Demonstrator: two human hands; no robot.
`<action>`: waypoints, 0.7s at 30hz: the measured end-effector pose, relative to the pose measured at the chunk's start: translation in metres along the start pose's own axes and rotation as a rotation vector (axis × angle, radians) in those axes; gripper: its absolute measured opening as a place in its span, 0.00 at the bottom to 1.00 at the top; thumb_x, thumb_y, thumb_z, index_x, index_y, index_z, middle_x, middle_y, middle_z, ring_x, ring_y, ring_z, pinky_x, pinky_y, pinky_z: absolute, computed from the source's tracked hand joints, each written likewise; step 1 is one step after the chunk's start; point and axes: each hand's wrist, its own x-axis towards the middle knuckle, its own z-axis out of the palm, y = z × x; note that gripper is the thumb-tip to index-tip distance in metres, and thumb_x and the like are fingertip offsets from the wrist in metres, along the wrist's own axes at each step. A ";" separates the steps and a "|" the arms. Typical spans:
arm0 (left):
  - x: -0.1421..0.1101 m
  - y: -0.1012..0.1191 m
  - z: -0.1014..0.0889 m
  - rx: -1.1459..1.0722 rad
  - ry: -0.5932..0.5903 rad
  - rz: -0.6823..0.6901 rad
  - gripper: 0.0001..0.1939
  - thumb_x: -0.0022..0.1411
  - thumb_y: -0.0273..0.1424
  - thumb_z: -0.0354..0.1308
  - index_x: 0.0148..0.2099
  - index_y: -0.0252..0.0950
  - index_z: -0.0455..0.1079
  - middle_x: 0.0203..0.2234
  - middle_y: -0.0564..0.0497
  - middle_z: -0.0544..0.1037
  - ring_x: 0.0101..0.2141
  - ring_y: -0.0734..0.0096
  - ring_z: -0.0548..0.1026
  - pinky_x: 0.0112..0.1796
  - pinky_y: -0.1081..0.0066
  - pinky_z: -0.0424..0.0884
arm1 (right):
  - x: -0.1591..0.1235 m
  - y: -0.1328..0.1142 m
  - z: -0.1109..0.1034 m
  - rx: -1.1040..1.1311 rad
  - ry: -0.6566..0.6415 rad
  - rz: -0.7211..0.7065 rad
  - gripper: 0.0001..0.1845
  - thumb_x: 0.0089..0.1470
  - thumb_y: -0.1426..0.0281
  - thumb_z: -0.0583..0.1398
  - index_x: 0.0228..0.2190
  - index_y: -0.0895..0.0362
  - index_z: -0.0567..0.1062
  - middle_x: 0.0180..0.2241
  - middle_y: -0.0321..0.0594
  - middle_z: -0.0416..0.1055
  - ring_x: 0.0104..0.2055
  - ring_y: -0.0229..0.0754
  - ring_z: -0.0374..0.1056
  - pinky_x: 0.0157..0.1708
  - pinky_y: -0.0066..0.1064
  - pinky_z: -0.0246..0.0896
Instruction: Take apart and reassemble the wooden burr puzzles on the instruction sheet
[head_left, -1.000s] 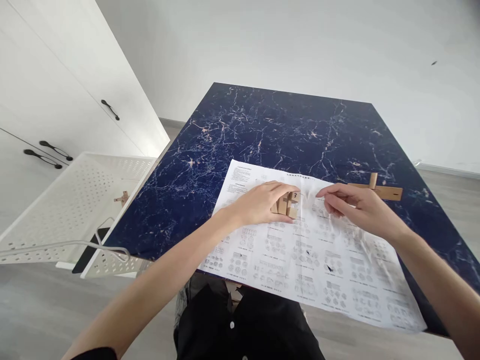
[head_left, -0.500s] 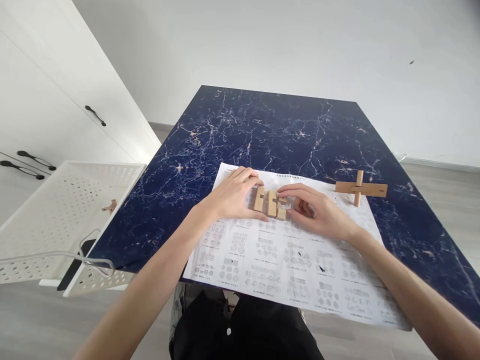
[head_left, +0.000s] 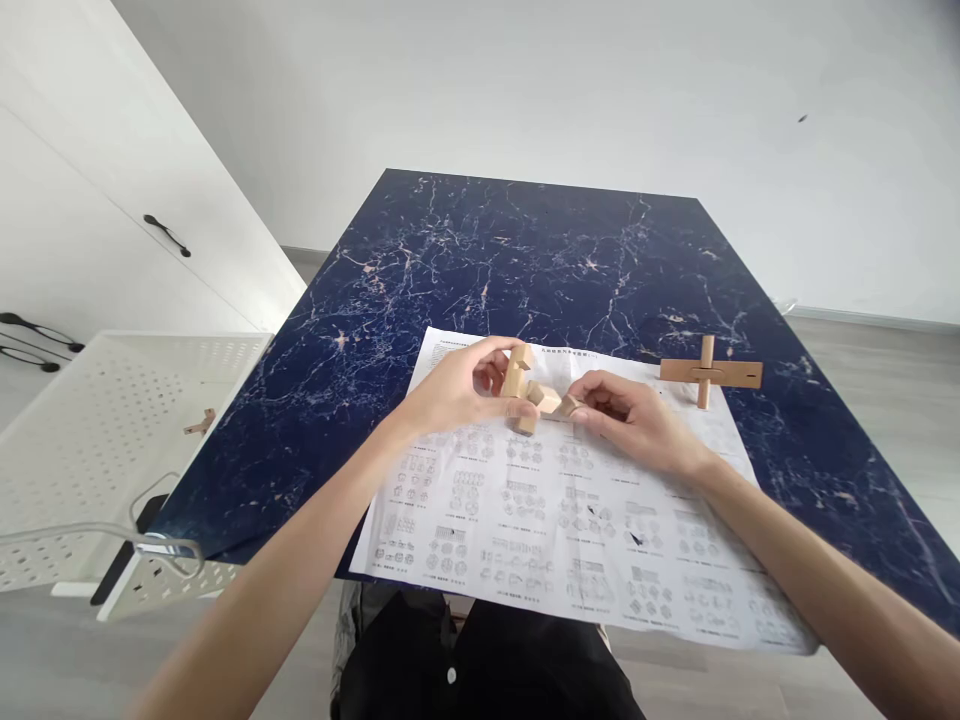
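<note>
My left hand (head_left: 461, 385) pinches a notched wooden block (head_left: 515, 373), tilted upright between thumb and fingers. Below its thumb shows the end of a wooden piece (head_left: 524, 425); I cannot tell whether it belongs to the same block. My right hand (head_left: 634, 412) has its fingertips closed on a smaller wooden piece (head_left: 571, 405). Between the hands a pale wooden piece (head_left: 545, 398) lies at a slant, touching or very close to both held pieces. Under all this lies a creased paper sheet (head_left: 517, 555) printed with rows of small diagrams.
A wooden cross (head_left: 727, 373), a flat slotted bar with a round rod through it, sits at the sheet's upper right. On the left, a white perforated tray (head_left: 97, 400) holds a small wooden piece (head_left: 199, 422) and a cable (head_left: 97, 540). The dark blue marbled table (head_left: 525, 260) extends beyond the sheet.
My right hand came left from over the sheet to the wooden pieces. The pieces, earlier side by side, are now apart and tilted, one in each hand. The view has shifted, uncovering the wooden cross.
</note>
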 end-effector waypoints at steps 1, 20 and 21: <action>0.000 0.002 0.002 -0.049 -0.023 -0.001 0.37 0.56 0.45 0.78 0.63 0.41 0.71 0.42 0.48 0.80 0.41 0.62 0.78 0.43 0.62 0.73 | 0.000 0.000 -0.001 0.064 0.011 0.016 0.18 0.67 0.51 0.66 0.42 0.52 0.78 0.31 0.37 0.72 0.26 0.38 0.61 0.26 0.33 0.56; -0.002 0.015 0.007 -0.402 -0.355 -0.067 0.19 0.76 0.47 0.58 0.44 0.36 0.75 0.44 0.43 0.83 0.27 0.77 0.68 0.34 0.67 0.70 | 0.002 -0.002 -0.004 0.343 0.042 0.061 0.17 0.67 0.51 0.67 0.41 0.52 0.78 0.24 0.31 0.66 0.23 0.36 0.58 0.23 0.31 0.54; -0.001 0.015 0.009 -0.399 -0.348 -0.076 0.20 0.76 0.49 0.58 0.46 0.36 0.75 0.44 0.43 0.83 0.27 0.77 0.69 0.34 0.67 0.70 | 0.003 -0.004 -0.005 0.326 0.039 0.054 0.18 0.66 0.51 0.67 0.41 0.53 0.78 0.25 0.32 0.67 0.23 0.36 0.58 0.23 0.31 0.54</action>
